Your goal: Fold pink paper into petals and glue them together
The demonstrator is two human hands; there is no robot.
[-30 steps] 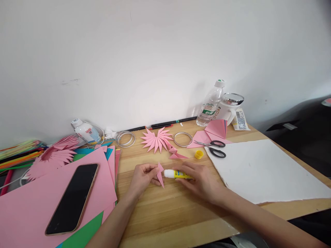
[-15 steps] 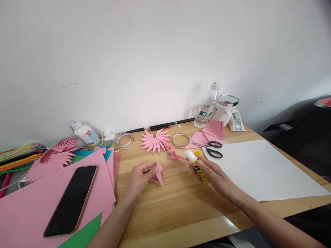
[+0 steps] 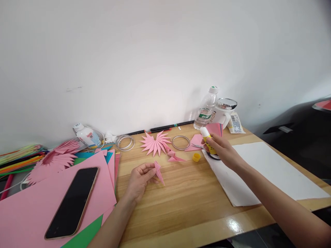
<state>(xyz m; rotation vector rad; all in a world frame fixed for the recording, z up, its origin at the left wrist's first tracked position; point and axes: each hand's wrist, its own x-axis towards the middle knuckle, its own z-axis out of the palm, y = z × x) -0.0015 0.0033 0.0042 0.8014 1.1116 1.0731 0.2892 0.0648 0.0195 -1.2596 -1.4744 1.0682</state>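
Note:
Between thumb and fingers of my left hand (image 3: 143,176) is a folded pink paper piece (image 3: 159,173), its pointed end toward the lower right. My right hand (image 3: 222,148) grips an uncapped yellow glue stick (image 3: 209,142), white end up, above the scissors (image 3: 214,157), which it partly covers. The yellow cap (image 3: 196,157) lies on the table to the left of that hand. Beyond my left hand sit a spiky pink paper fan (image 3: 155,143) and another folded pink piece (image 3: 174,156).
On the left, a phone (image 3: 72,202) rests on pink paper sheets (image 3: 23,203). Metal rings (image 3: 125,142) and pens (image 3: 160,128) lie along the wall. At the back stand a water bottle (image 3: 206,112) and a mug (image 3: 222,113). White paper (image 3: 274,172) covers the right side.
My right hand has moved right and up with the glue stick, away from the yellow cap and over the scissors. The folded piece in my left hand has turned slightly.

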